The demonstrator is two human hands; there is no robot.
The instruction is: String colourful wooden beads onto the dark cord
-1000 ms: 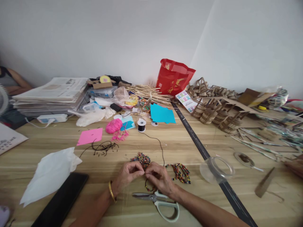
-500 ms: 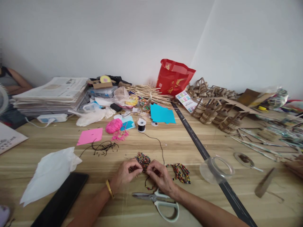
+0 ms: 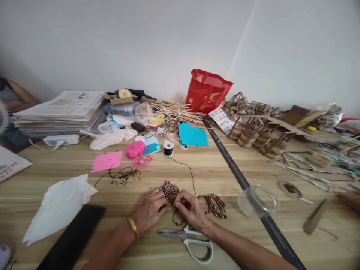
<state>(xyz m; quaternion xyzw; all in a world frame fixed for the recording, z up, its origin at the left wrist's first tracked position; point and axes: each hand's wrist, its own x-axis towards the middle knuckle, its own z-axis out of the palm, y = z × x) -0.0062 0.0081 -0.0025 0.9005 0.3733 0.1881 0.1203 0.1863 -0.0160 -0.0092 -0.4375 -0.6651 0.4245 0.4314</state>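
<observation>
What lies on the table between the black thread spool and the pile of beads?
In the head view, only a black thread running from spool toward beads; otherwise bare table.

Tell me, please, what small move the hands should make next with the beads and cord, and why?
Probably pick one bead from the pile of small multicoloured beads and slide it onto the thin black cord. The left hand has its fingertips at the pile, the right hand pinches beside it, and a short beaded loop hangs below, seemingly unfinished.
</observation>
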